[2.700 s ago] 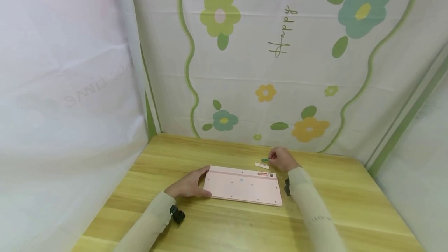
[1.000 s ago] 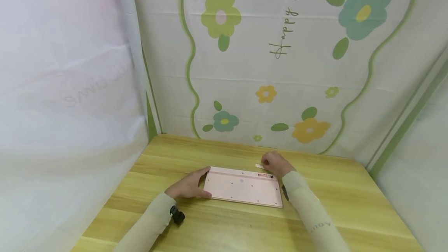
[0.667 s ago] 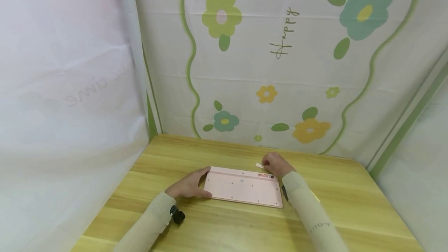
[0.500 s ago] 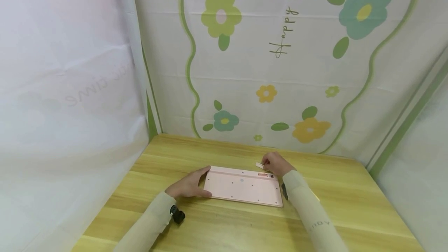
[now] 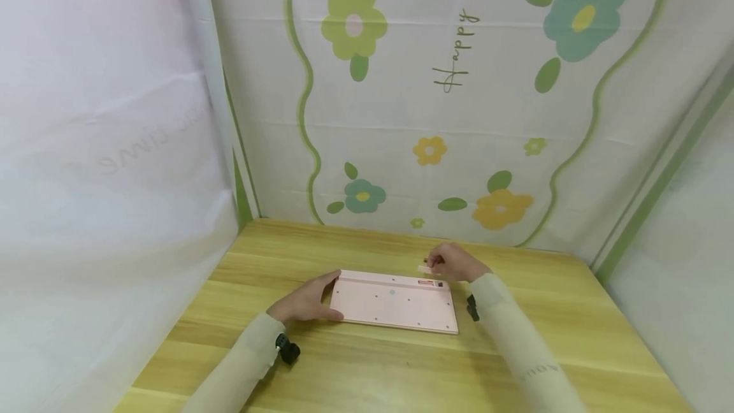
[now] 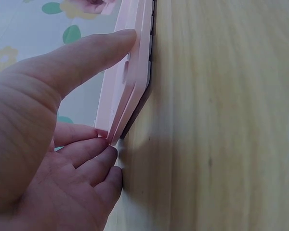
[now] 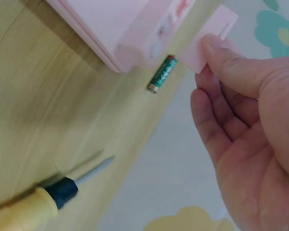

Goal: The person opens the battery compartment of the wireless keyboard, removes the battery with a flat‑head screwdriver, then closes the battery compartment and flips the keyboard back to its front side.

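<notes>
A pink keyboard [image 5: 395, 304] lies face down on the table, its underside dotted with small screws. My left hand [image 5: 304, 299] holds its left end, thumb on the near edge and fingers at the far corner. In the left wrist view the dark keys show beneath the pink keyboard [image 6: 127, 86]. Behind the far right corner, my right hand [image 5: 455, 262] pinches a small pink battery cover [image 7: 224, 24] between thumb and fingers. A green battery [image 7: 162, 73] lies on the table beside the keyboard's battery end, near that hand.
A screwdriver [image 7: 26, 211] with a yellow handle and black collar lies on the wooden table [image 5: 367, 375]; the right forearm hides it in the head view. A flowered cloth [image 5: 395, 101] hangs behind the table, with white cloth [image 5: 115, 209] at the left.
The right hand, earlier holding the green battery, now has the battery cover, which has come up off the table. The left hand stays on the keyboard.
</notes>
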Demonstrator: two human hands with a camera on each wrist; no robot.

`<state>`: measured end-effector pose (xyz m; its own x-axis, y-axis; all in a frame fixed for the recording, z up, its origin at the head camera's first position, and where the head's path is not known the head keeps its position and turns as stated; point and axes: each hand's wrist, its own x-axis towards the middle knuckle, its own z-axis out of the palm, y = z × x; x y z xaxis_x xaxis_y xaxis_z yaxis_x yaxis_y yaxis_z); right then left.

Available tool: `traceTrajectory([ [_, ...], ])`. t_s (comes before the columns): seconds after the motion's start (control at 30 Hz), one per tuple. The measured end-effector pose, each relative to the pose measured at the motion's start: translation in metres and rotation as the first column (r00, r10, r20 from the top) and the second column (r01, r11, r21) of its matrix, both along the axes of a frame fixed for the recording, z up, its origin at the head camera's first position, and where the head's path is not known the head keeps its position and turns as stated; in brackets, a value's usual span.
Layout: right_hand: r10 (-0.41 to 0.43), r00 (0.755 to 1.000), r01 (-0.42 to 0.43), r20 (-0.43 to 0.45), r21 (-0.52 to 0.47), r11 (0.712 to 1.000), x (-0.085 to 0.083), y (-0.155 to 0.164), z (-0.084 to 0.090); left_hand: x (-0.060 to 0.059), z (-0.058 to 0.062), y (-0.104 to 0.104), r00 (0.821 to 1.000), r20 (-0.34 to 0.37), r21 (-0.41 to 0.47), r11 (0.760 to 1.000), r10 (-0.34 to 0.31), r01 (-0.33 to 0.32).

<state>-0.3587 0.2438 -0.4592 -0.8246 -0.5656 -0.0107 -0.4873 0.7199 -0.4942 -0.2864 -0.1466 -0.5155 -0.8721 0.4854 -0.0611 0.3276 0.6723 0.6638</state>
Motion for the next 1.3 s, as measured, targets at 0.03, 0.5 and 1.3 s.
traceTrajectory([
  [0.03, 0.012, 1.0, -0.012, 0.003, 0.006, 1.0, 0.001, 0.0, 0.002, 0.0, 0.0, 0.0, 1.0, -0.002, 0.0, 1.0, 0.001, -0.001],
  [0.5, 0.045, 0.992, -0.052, 0.12, 0.05, 0.997, 0.012, -0.003, 0.008, 0.002, -0.001, 0.0, 1.0, -0.007, 0.005, 1.0, -0.003, 0.003],
  [1.3, 0.02, 1.0, -0.02, -0.003, 0.049, 0.999, 0.016, 0.0, -0.008, 0.001, -0.001, 0.0, 1.0, -0.008, -0.005, 1.0, -0.003, 0.003],
])
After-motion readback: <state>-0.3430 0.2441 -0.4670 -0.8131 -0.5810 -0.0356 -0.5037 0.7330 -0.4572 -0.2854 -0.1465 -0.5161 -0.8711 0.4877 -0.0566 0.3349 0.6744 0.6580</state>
